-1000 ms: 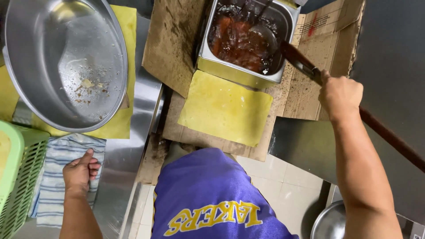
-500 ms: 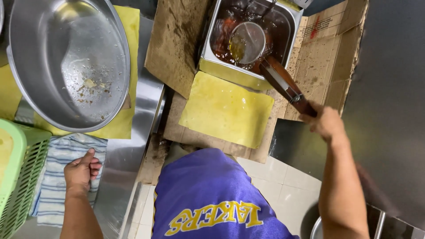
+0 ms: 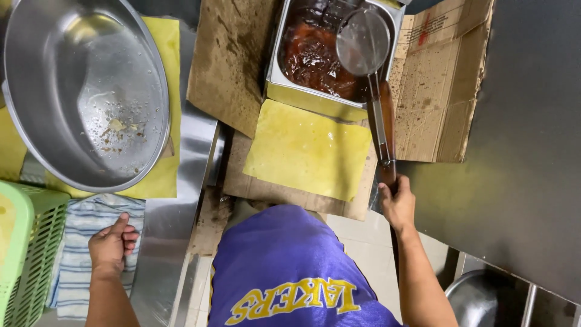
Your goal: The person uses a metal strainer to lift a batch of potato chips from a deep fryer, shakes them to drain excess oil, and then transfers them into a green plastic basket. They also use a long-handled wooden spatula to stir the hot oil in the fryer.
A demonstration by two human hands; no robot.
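My right hand (image 3: 396, 203) grips the wooden handle of a long wire skimmer (image 3: 364, 42). Its round mesh head hangs over a steel pan (image 3: 290, 91) filled with dark reddish-brown food. The pan rests on flattened cardboard (image 3: 227, 60), with a yellow cloth (image 3: 305, 148) spread in front of it. My left hand (image 3: 112, 242) lies fingers apart on a blue-and-white striped towel (image 3: 75, 272) on the steel counter (image 3: 175, 230). It holds nothing.
A large steel bowl (image 3: 78, 91) with crumbs inside sits on yellow cloths at upper left. A green plastic basket (image 3: 24, 254) stands at the left edge. A dark metal surface (image 3: 526, 169) fills the right. Another steel bowl (image 3: 478, 300) shows below right.
My right hand has swung the skimmer handle round from the right to near upright and drawn closer to my body. The mesh head has lifted out of the food. The left hand stayed put.
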